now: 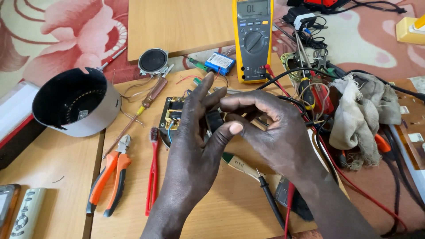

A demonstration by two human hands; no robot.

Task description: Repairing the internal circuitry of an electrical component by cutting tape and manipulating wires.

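1. A small black part (215, 120) sits between both hands, above the transformer (173, 114) on the wooden surface (221, 208).
2. The left hand (195, 146) has its fingers stretched upward, thumb against the part.
3. The right hand (270, 128) curls its fingers over the part; the grip itself is hidden.
4. The grey round housing (77, 104) at left holds only a dark ribbed interior.
5. Orange pliers (108, 175) lie nearby; a yellow multimeter (253, 40) stands behind.

Place: a home electronics repair corner
Meter: yellow multimeter (253, 40) with probe leads
Tools: pliers (110, 179), screwdriver (150, 95), loose wires
Parts: small speaker (153, 61), transformer (173, 113) (opened up)
Surface: wooden boards (57, 155) over a floral carpet (66, 26)
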